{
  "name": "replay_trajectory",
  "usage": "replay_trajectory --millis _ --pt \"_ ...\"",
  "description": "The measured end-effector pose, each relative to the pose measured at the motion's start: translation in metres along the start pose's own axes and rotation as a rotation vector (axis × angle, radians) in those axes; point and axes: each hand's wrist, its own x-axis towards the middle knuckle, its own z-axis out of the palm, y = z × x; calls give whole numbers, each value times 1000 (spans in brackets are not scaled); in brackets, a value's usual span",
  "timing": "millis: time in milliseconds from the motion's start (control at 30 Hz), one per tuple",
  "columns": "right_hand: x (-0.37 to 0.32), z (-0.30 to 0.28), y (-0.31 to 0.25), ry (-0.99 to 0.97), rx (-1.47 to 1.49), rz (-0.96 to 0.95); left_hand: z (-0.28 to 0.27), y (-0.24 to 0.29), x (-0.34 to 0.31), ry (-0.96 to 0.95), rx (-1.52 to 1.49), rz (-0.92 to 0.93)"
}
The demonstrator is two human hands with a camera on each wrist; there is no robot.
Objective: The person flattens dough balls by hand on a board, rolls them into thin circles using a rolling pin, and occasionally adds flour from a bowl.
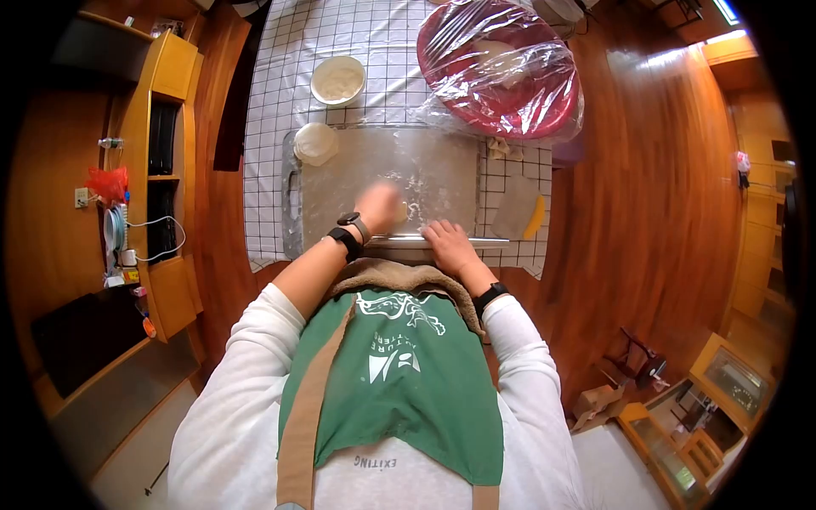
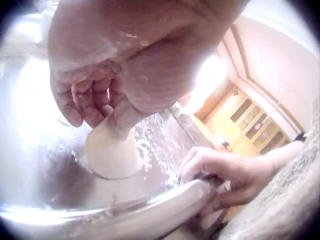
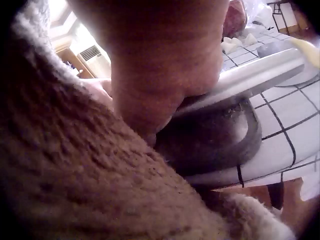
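The left hand (image 1: 380,206), blurred in the head view, is over the floury board (image 1: 340,191). In the left wrist view this hand (image 2: 117,75) pinches a thin, round piece of dough (image 2: 112,150) between thumb and fingers, its lower edge at the board. The right hand (image 1: 452,244) is at the board's near edge, on a shiny metal rolling pin (image 1: 489,244). Seen from the left wrist, the right hand (image 2: 230,175) has its fingers curled round the pin (image 2: 165,205). The right wrist view shows the pin (image 3: 265,72) sticking out past the hand (image 3: 160,75).
A stack of pale rounds (image 1: 315,144) lies at the board's far left corner, with a bowl of flour (image 1: 338,81) behind it. A red basin (image 1: 544,98) under plastic film stands far right. Small dough pieces (image 1: 501,150) and a scraper with a yellow edge (image 1: 534,217) lie right of the board.
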Motion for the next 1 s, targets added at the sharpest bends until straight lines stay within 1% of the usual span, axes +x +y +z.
replay_trajectory --millis 33,100,133,167,233,267,333,367,433,567,633,667,700,767,867,1000 --pt "0 -2 0 -24 0 3 -11 7 0 -7 6 6" --pt "0 -1 -1 -47 8 10 -27 17 1 260 -129 79" --pt "0 0 -1 -61 5 14 -27 11 4 289 -168 189" --pt "1 -1 0 -72 -3 17 -25 9 9 288 -164 195" --pt "1 -2 0 -66 -4 19 -19 5 17 109 -110 188" --pt "0 -2 -1 -66 -4 18 -15 3 17 107 -109 191" --pt "0 1 0 -62 -3 21 -12 -1 17 132 -298 82" --pt "1 2 1 -57 -3 22 -9 -1 19 131 -297 84" --pt "2 3 1 -55 1 26 -5 6 22 139 -306 -42" --pt "3 2 0 -66 10 37 22 3 39 132 -261 15" --pt "4 2 1 -71 16 46 16 12 45 8 -115 -60" --pt "3 1 0 -71 21 53 21 9 53 -55 -88 -107" --pt "2 1 -1 -73 22 52 24 6 56 -55 -90 -110" --pt "4 1 0 -72 11 40 28 1 62 -118 -161 -122" --pt "3 5 2 -37 -2 31 12 24 51 -126 -70 -163" --pt "4 2 2 -66 5 43 7 25 52 -180 -112 -120"
